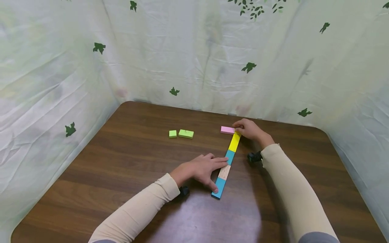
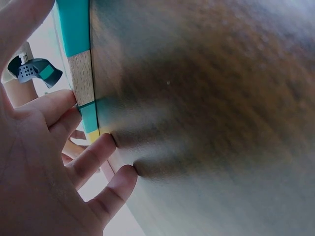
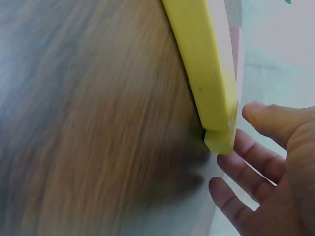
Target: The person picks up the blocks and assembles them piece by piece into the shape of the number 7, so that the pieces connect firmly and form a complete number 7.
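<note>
A straight row of flat blocks runs away from me: a near blue block (image 1: 220,187), a bare wood block (image 1: 224,172), another blue block (image 1: 230,156) and a yellow block (image 1: 234,142). My left hand (image 1: 204,169) lies along its left side with fingers spread, the thumb on the near blue block and a fingertip at the farther one. At the far end, my right hand (image 1: 250,130) touches a small yellow block (image 3: 220,141), which sits slightly out of line with the long yellow one. Its thumb appears apart from the block. Left of these fingers lies a pink block (image 1: 227,130).
A small light green block (image 1: 172,134) and a longer light green block (image 1: 186,134) lie side by side on the brown wooden table (image 1: 121,152), left of the row. A pale curtain (image 1: 182,50) with leaf prints hangs behind the table and along its sides.
</note>
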`<state>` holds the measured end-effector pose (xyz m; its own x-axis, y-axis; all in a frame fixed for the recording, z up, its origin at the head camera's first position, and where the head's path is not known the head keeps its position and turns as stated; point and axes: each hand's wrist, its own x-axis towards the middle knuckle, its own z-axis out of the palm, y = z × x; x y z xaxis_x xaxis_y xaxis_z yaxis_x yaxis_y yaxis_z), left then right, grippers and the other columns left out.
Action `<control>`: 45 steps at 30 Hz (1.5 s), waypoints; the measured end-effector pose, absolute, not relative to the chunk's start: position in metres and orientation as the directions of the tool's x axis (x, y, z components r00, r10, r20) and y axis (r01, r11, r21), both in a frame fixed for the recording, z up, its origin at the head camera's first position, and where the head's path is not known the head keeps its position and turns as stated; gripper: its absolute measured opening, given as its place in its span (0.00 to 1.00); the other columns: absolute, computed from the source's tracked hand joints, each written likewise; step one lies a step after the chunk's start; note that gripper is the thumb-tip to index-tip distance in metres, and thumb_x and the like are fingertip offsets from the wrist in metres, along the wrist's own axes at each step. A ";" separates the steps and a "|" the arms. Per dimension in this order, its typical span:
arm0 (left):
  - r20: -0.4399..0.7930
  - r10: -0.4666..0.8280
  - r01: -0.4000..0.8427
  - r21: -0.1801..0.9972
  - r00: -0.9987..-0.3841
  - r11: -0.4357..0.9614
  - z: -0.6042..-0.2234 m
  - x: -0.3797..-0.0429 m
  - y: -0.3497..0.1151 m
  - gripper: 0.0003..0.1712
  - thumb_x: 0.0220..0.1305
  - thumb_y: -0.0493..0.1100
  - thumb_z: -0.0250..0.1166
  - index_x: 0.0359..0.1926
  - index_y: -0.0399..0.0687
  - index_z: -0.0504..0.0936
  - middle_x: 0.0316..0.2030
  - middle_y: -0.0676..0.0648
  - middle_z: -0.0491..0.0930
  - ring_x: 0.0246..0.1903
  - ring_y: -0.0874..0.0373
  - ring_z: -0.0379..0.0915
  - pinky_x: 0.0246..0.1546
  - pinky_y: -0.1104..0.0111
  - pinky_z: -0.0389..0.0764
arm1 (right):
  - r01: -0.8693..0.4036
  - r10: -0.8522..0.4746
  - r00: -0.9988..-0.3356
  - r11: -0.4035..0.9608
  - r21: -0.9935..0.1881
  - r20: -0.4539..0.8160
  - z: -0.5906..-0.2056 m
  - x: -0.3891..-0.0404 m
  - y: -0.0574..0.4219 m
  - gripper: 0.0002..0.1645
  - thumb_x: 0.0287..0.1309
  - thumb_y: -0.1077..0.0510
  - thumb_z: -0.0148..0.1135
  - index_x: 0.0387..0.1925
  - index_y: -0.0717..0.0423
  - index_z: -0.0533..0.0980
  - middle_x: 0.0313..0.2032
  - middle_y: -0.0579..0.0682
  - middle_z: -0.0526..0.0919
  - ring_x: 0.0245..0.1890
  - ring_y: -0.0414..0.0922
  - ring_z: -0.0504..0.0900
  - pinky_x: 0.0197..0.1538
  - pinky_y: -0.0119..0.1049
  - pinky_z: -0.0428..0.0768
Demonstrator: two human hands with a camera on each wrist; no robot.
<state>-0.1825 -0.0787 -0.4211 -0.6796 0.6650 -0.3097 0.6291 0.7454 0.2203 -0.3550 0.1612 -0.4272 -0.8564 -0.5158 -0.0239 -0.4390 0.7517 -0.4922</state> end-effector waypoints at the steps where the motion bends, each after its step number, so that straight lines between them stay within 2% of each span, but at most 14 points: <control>1: -0.310 0.667 0.631 0.219 -0.678 0.744 -0.421 -0.182 -0.078 0.57 0.51 0.70 0.71 0.77 0.66 0.54 0.78 0.67 0.45 0.71 0.57 0.55 0.68 0.58 0.64 | -0.429 -0.510 -0.859 0.757 -0.492 -0.035 -0.427 -0.355 0.160 0.19 0.69 0.61 0.55 0.57 0.64 0.78 0.52 0.62 0.82 0.47 0.54 0.78 0.56 0.51 0.78; 6: -0.311 0.670 0.633 0.223 -0.674 0.741 -0.420 -0.182 -0.076 0.57 0.51 0.71 0.71 0.77 0.66 0.55 0.78 0.67 0.45 0.71 0.57 0.55 0.68 0.58 0.64 | -0.403 -0.489 -0.870 0.777 -0.483 -0.061 -0.429 -0.357 0.157 0.17 0.69 0.58 0.56 0.54 0.61 0.80 0.50 0.60 0.83 0.45 0.53 0.77 0.55 0.49 0.78; 13: -0.311 0.669 0.630 0.228 -0.675 0.742 -0.419 -0.182 -0.075 0.57 0.50 0.71 0.71 0.77 0.66 0.55 0.78 0.66 0.46 0.72 0.56 0.54 0.69 0.55 0.64 | -0.402 -0.481 -0.876 0.777 -0.484 -0.045 -0.431 -0.358 0.158 0.17 0.68 0.60 0.56 0.54 0.62 0.79 0.50 0.61 0.82 0.46 0.54 0.77 0.56 0.49 0.78; 17: -0.314 0.667 0.627 0.232 -0.675 0.744 -0.420 -0.183 -0.076 0.58 0.50 0.71 0.71 0.77 0.67 0.54 0.78 0.67 0.46 0.72 0.56 0.53 0.69 0.54 0.63 | -0.450 -0.508 -0.861 0.749 -0.487 0.015 -0.430 -0.355 0.162 0.17 0.65 0.63 0.55 0.53 0.65 0.79 0.49 0.62 0.82 0.47 0.56 0.79 0.56 0.53 0.78; 22: -0.312 0.660 0.621 0.227 -0.683 0.750 -0.422 -0.184 -0.078 0.58 0.50 0.71 0.71 0.77 0.67 0.54 0.78 0.66 0.46 0.72 0.56 0.54 0.69 0.54 0.63 | -0.523 -0.556 -0.828 0.713 -0.467 0.078 -0.426 -0.349 0.167 0.17 0.62 0.67 0.55 0.51 0.67 0.80 0.46 0.64 0.81 0.45 0.57 0.79 0.52 0.52 0.79; 29: -0.308 0.665 0.627 0.225 -0.680 0.745 -0.422 -0.183 -0.078 0.57 0.50 0.71 0.71 0.77 0.66 0.55 0.78 0.67 0.46 0.72 0.56 0.54 0.68 0.57 0.64 | -0.475 -0.531 -0.847 0.748 -0.464 0.010 -0.429 -0.351 0.168 0.18 0.65 0.67 0.54 0.54 0.67 0.79 0.51 0.65 0.81 0.50 0.58 0.79 0.58 0.55 0.77; 45: -0.307 0.662 0.621 0.232 -0.684 0.749 -0.422 -0.183 -0.078 0.57 0.50 0.70 0.71 0.77 0.67 0.54 0.78 0.67 0.46 0.72 0.57 0.54 0.68 0.57 0.64 | -0.488 -0.541 -0.841 0.743 -0.457 0.019 -0.428 -0.353 0.166 0.18 0.63 0.69 0.55 0.53 0.66 0.79 0.49 0.64 0.82 0.47 0.57 0.79 0.56 0.53 0.78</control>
